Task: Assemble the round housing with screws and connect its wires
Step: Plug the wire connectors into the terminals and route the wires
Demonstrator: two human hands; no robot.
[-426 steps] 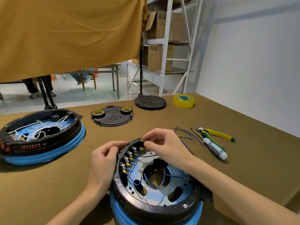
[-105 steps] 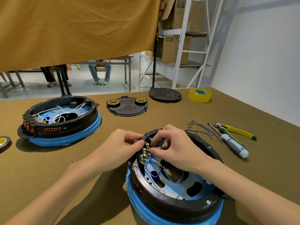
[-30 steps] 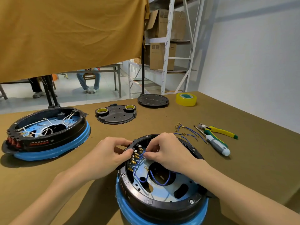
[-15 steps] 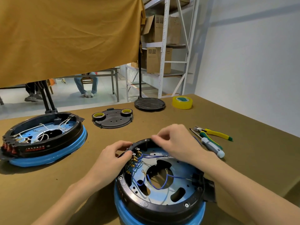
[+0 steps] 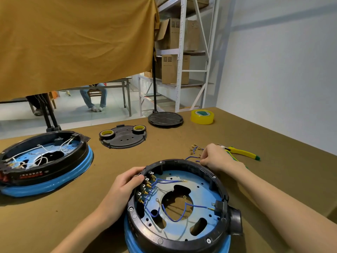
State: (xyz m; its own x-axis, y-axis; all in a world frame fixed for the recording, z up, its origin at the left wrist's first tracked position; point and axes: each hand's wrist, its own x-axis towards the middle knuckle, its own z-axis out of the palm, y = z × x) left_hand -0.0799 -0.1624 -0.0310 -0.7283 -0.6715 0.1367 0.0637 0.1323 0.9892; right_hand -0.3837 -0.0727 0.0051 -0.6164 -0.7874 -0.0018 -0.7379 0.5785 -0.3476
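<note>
Housing (image 5: 182,207) sits near centre on table (image 5: 273,170), black ring on blue base, blue wires (image 5: 164,207) looped inside from terminals on its left wall. Left hand (image 5: 125,187) grips left rim, fingers curled over the edge. Right hand (image 5: 217,157) just past the far-right rim, fingertips pinching at loose wires (image 5: 194,153) on the table. Pliers (image 5: 240,153) right of that hand. Second housing (image 5: 43,159) far left, black plate (image 5: 123,136) and tape (image 5: 202,116) farther back.
</note>
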